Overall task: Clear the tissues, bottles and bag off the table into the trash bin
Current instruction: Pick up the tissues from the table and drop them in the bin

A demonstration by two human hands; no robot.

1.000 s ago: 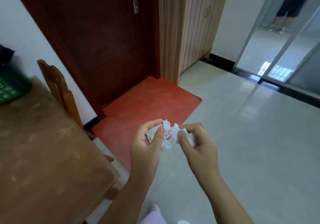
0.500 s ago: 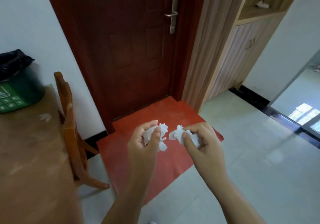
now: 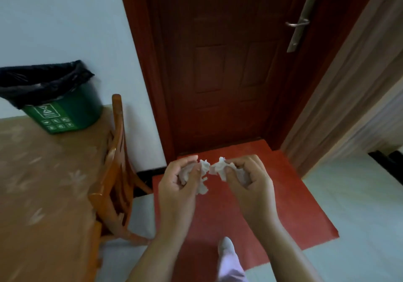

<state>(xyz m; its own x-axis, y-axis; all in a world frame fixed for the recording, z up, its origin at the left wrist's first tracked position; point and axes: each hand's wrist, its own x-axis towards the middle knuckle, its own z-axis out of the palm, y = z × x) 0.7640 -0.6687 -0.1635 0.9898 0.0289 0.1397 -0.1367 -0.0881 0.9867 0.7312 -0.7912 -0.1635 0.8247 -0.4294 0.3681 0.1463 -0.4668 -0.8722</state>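
White tissue wads gripped: L hand + R hand.

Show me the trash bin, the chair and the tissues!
trash bin (image 3: 72,111): head view, on its green side.
chair (image 3: 117,124): head view, on its wooden back.
tissues (image 3: 217,168): head view, on the crumpled white wad on the right.

Forearms bare to the frame edge; left hand and right hand bare too. Below: one leg in pale lilac trousers, white shoe, rounded toe.
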